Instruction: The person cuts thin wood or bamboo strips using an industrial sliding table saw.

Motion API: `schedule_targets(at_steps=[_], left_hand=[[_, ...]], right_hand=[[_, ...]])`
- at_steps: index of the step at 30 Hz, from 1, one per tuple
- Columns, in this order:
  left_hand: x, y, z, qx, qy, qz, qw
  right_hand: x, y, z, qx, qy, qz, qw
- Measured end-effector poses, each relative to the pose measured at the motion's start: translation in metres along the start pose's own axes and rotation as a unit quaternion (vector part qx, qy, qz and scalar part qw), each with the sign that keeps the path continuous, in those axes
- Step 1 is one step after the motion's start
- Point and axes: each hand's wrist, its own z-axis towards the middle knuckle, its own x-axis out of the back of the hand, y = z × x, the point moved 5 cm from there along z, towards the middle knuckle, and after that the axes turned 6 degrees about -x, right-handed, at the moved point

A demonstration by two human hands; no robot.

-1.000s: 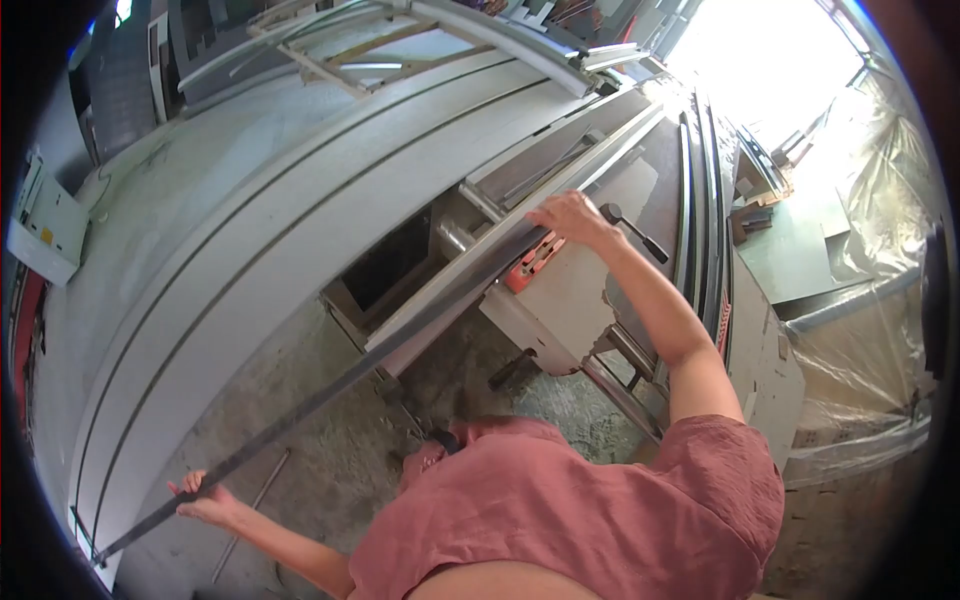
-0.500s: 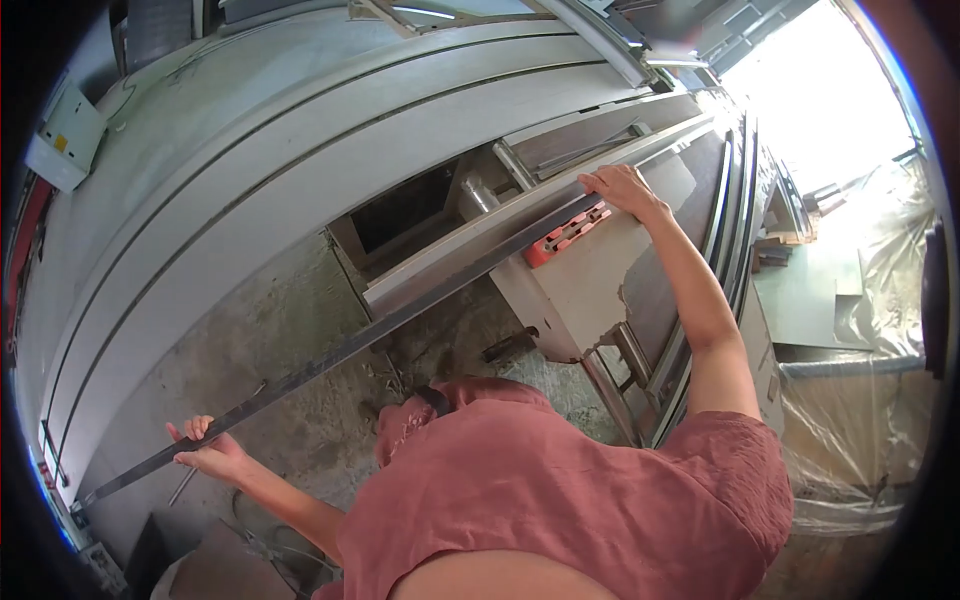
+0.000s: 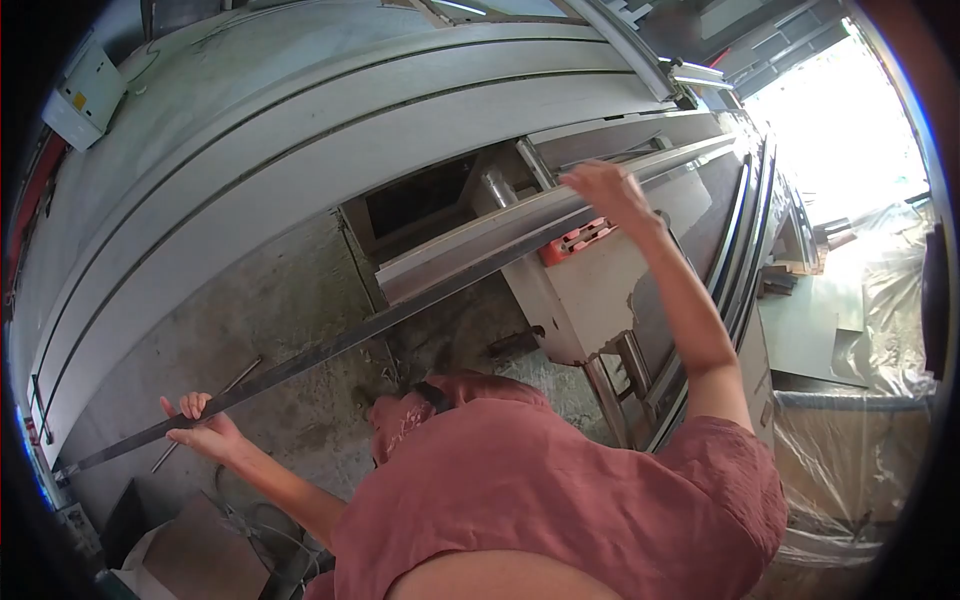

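where the person stands in a pink shirt (image 3: 560,500) at the bottom of the head view, a long dark flat bar (image 3: 330,350) runs on a slant from the lower left up to the upper right. its near end lies low over the concrete floor (image 3: 270,300). its far part lies along the pale rail (image 3: 470,245) of a light grey machine (image 3: 590,290), just above a red fitting (image 3: 575,240).

the left hand (image 3: 200,432) grasps the flat bar near its lower end, palm under it, with fingertips showing above its upper edge. the right hand (image 3: 603,190) is raised at arm's length over the far end of the bar. it is blurred and the fingers look spread. whether it touches or grips the bar cannot be told.

a thin rod (image 3: 205,415) lies on the floor just beside the left hand. a cardboard box (image 3: 190,555) sits below that hand at the frame's lower left. long grey panels (image 3: 250,150) span the upper left, with a pale wall box (image 3: 85,90) above them. clear plastic sheeting (image 3: 880,330) hangs at the right.
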Motion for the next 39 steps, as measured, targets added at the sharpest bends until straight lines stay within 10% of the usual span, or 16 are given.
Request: schedule_targets(at_steps=[2, 6, 12, 20, 25, 28, 30, 32, 34, 37, 39], left_hand=[[0.0, 0.001, 0.003, 0.005, -0.021, 0.005, 1.0], [0.0, -0.002, 0.002, 0.017, 0.018, -0.009, 1.0], [0.028, -0.011, 0.017, 0.004, -0.005, -0.016, 1.0], [0.063, 0.023, 0.059, 0.085, 0.181, -0.074, 0.977], [0.2, 0.107, 0.204, 0.029, 0.265, 0.019, 0.964], [0.347, 0.156, 0.328, 0.061, 0.164, 0.158, 0.972], [0.283, 0.158, 0.284, -0.025, 0.005, 0.542, 0.84], [0.317, 0.137, 0.325, 0.079, 0.217, 0.075, 0.97], [0.191, 0.11, 0.246, 0.184, 0.107, -0.003, 0.977], [0.236, 0.104, 0.267, 0.157, 0.126, -0.125, 0.972], [0.272, 0.099, 0.296, 0.162, 0.201, 0.032, 0.966]], right_hand=[[0.002, -0.068, -0.02, 0.19, 0.063, 0.164, 0.966], [-0.016, -0.153, -0.058, 0.259, 0.09, 0.222, 0.936], [-0.043, -0.165, -0.068, 0.197, 0.115, 0.26, 0.938], [-0.051, -0.177, -0.057, 0.178, 0.081, 0.246, 0.949], [-0.058, -0.167, -0.055, 0.163, 0.081, 0.23, 0.956], [-0.057, -0.165, -0.056, 0.172, 0.085, 0.241, 0.951], [-0.054, -0.157, -0.059, 0.167, 0.101, 0.231, 0.953], [-0.049, -0.143, -0.06, 0.107, 0.074, 0.324, 0.937], [-0.047, -0.133, -0.063, 0.1, 0.053, 0.346, 0.931], [-0.041, -0.127, -0.069, 0.094, 0.058, 0.282, 0.953], [-0.034, -0.126, -0.068, 0.092, 0.107, 0.25, 0.958]])
